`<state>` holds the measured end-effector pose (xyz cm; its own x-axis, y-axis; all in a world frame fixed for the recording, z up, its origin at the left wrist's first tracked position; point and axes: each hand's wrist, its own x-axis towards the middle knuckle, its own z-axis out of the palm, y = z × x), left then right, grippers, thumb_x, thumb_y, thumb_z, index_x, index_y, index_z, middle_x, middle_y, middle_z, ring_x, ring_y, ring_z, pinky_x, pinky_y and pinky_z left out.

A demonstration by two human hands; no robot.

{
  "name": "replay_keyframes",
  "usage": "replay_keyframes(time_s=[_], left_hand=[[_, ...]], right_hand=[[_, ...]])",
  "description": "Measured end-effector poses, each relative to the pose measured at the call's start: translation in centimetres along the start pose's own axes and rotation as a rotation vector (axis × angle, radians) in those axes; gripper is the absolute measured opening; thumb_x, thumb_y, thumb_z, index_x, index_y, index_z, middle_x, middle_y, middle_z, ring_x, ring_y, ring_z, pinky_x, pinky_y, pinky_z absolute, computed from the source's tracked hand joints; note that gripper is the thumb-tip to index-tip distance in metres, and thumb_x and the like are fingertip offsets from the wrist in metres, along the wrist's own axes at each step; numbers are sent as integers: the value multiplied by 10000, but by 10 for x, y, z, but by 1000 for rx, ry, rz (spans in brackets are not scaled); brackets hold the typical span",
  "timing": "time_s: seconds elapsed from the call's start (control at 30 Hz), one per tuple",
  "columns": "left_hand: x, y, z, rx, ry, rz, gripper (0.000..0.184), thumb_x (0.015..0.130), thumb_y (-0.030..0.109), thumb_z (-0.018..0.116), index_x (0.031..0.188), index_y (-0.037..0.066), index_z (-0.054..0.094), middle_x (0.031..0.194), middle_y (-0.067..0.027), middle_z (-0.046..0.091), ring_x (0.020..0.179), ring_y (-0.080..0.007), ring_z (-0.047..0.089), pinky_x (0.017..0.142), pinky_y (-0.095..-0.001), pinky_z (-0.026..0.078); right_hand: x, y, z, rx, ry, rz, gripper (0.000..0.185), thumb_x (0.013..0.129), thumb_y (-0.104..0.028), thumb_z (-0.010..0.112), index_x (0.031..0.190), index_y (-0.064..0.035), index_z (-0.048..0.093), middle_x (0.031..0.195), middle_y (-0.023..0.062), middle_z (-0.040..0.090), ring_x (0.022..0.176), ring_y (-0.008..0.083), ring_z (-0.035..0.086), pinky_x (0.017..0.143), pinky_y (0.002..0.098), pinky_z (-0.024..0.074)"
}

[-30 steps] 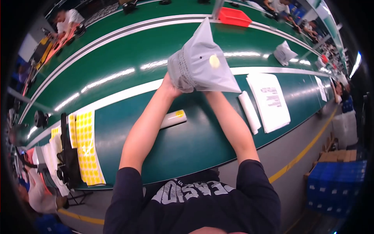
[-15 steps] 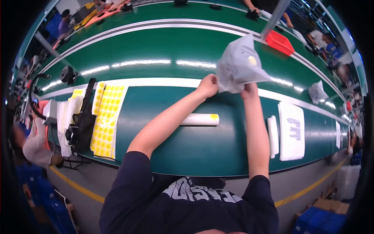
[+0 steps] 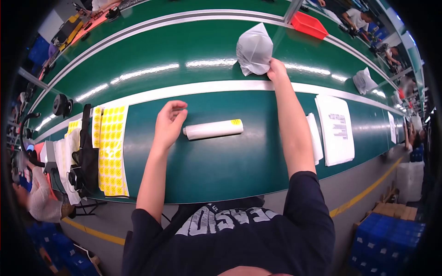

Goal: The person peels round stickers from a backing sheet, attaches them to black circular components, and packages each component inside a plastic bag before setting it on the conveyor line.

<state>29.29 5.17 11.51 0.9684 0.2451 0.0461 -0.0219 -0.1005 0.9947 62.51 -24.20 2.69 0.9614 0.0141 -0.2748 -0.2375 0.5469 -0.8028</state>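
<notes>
My right hand reaches across the white rail and grips the lower corner of a pale, translucent plastic bag, which stands puffed out over the green belt. What the bag contains cannot be made out. My left hand is above the near table, its fingers loosely curved and apart, with nothing in it. Just right of it lies a white cylinder, on its side, a yellow label near its right end. Sheets of yellow stickers lie to the left. Flat white printed bags are stacked beyond my right forearm.
A red tray stands past the far rail beside a metal post. Another filled plastic bag sits on the belt at right, a black wheel-like part at left. Black straps lie left of the stickers. Co-workers sit around.
My right hand has carried the bag away from me onto the belt. My left hand has let go of the bag and drawn back to the left, near the cylinder. The view has shifted.
</notes>
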Motion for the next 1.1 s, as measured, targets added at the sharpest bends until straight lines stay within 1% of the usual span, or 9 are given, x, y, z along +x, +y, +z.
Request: replay_keyframes(time_s=[0.2, 0.3, 0.4, 0.43, 0.57, 0.73, 0.87, 1.0, 1.1], left_hand=[[-27, -22, 0, 51, 104, 40, 213, 835, 59, 566, 1038, -2, 550, 984, -81, 578, 881, -135, 542, 754, -261, 440], [-39, -33, -3, 110, 158, 48, 222, 838, 68, 567, 1046, -6, 548, 963, -84, 578, 885, -138, 543, 754, -263, 443], [-43, -39, -3, 115, 177, 12, 239, 843, 90, 573, 1057, -13, 544, 956, -92, 579, 886, -143, 550, 758, -265, 449], [-44, -40, -3, 102, 177, -12, 247, 845, 99, 575, 1061, -16, 542, 957, -95, 580, 885, -145, 553, 760, -265, 452], [-43, -48, 1, 100, 182, 3, 303, 856, 144, 580, 1091, -42, 532, 998, -110, 597, 875, -155, 578, 775, -271, 468], [-39, -41, 8, 199, 157, -20, 333, 845, 163, 602, 1091, -54, 548, 1002, -133, 612, 883, -161, 591, 768, -275, 479], [-45, -38, 17, 130, 107, -32, 327, 838, 149, 615, 1084, -55, 547, 982, -124, 621, 885, -155, 589, 776, -266, 474], [-45, -35, 19, -80, 115, 16, 322, 847, 129, 609, 1105, -43, 525, 957, -90, 629, 880, -134, 578, 783, -251, 460], [-47, -22, 13, -231, 94, -154, 373, 844, 106, 610, 1160, -32, 466, 953, -72, 629, 882, -102, 559, 784, -237, 439]], right_hand=[[-52, -28, 27, -1240, 526, -415, 201, 736, -160, 630, 883, -41, 699, 956, 148, 663, 885, 251, 642, 788, 361, 493], [-50, -28, 14, -1335, 478, -408, 236, 741, -155, 594, 921, -40, 692, 981, 164, 653, 899, 274, 638, 791, 361, 486], [-39, -32, -8, -1024, 319, -344, 243, 752, -162, 585, 937, -48, 693, 971, 152, 659, 923, 259, 630, 818, 343, 471], [-37, -31, -14, -904, 259, -280, 307, 770, -169, 595, 1038, -31, 651, 1019, 150, 647, 967, 249, 612, 837, 329, 457], [-94, -22, -13, -923, 196, -552, 401, 795, -125, 602, 1168, 11, 543, 1090, 147, 606, 956, 211, 594, 808, 307, 456], [-226, -6, 30, -1043, -228, -174, 265, 840, -232, 618, 938, 12, 645, 712, 30, 606, 618, 74, 539, 538, 225, 415], [-270, 21, 28, -1098, -346, -122, 342, 819, -296, 635, 952, 19, 643, 668, 51, 623, 581, 96, 552, 548, 237, 439], [-282, 31, 26, -936, -364, -231, 279, 790, -113, 669, 1017, 39, 616, 759, 36, 616, 663, 54, 554, 588, 198, 445], [-297, 27, 32, -660, -440, -221, 307, 787, -4, 643, 1080, 61, 576, 872, 52, 602, 721, 57, 559, 636, 182, 449]])
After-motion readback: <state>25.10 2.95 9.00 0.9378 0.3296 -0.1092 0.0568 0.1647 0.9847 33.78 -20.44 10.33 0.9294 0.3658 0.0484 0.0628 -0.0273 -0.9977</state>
